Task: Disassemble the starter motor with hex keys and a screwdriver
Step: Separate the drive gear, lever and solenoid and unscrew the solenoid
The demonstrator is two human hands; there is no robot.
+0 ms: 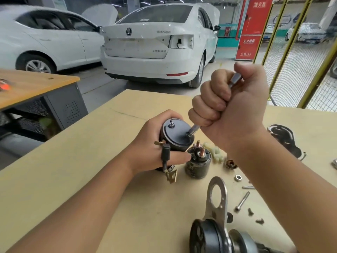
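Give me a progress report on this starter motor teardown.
Done: solenoid, drive-end bracket, nut and bolts lie loose on the table. In hand: left hand steadies the motor housing; right hand drives a tool into an end-cap screw. Left: the second end-cap fastener, then the cap.

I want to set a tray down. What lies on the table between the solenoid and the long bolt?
In the head view, between the solenoid and the long bolt lie a loose nut and a small pin, with the metal bracket just below.
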